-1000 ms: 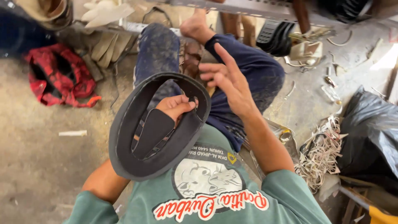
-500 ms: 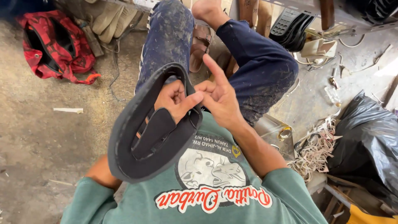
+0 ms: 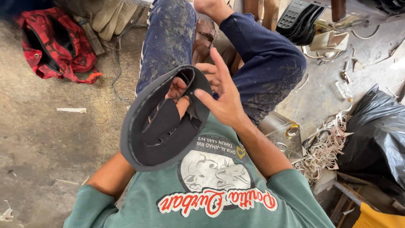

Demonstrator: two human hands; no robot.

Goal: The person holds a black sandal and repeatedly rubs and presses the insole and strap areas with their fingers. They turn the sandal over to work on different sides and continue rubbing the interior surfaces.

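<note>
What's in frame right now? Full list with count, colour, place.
Sandal sole with straps: 1, dark grey, centre, held up in front of the person's chest.
Bag: 1, red and black, open, on the floor top left.
Pale soles: a few, beige, top left beside the bag.
Black soles: a stack, black, top right.
Brown sandal: 1, brown, between the legs at top centre.
Offcut strips: a pile, off-white, right of centre.
Plastic bag: 1, black, right edge.
Metal can: 1, dull silver, beside the right forearm.
Floor: grey, dusty.
Left hand: inside the sole's straps, gripping.
Right hand: fingers spread, thumb on the sole's rim.
</note>
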